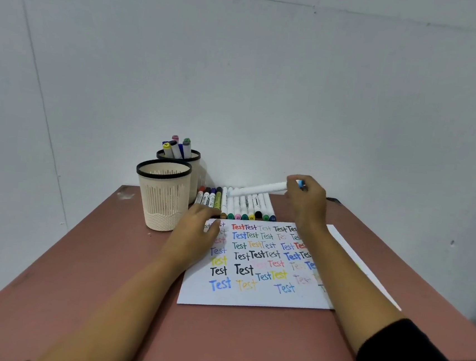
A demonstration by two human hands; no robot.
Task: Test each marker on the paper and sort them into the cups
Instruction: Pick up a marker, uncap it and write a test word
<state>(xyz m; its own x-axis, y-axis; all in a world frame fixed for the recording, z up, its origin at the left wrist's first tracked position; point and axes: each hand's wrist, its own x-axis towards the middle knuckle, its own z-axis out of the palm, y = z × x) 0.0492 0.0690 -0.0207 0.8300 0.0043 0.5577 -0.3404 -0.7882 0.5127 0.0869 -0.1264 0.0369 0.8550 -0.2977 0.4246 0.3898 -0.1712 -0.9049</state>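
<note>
Gripping a white, blue-ended marker (262, 189) lying leftward, my right hand (305, 204) hovers beyond the scribbled white paper sheet (248, 297) my flat left hand (197, 230) pins.

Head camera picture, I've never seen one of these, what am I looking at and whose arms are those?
There is no machine here. The picture comes from a camera worn on a person's head, looking down at their own two arms. The left hand rests on a paper covered with the word Test in many colours, on a reddish table. The right hand holds a white marker above a row of markers lying behind the paper. Two cream cups stand at the left: the back cup holds several markers, the front cup shows none.
</note>
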